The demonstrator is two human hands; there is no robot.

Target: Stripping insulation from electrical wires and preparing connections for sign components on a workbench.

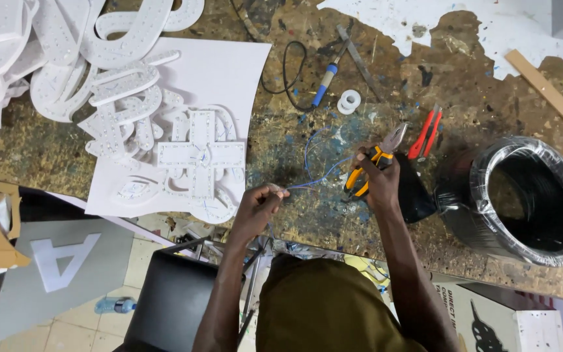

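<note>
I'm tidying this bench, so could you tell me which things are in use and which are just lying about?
In use: blue wire in left hand; orange-handled pliers in right hand.

Lying about: red cutters, soldering iron, tape roll, wrapped black coil, white letter shapes.

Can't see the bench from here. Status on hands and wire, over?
Left hand pinching thin blue wire. Right hand gripping orange-handled pliers, wire running to it. Red cutters and black coil lie alongside, apart.

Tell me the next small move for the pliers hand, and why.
Probably bring the pliers in the right hand down onto the blue wire near the left hand. The left hand pinches the wire's end, and the open jaws point away from it.
</note>
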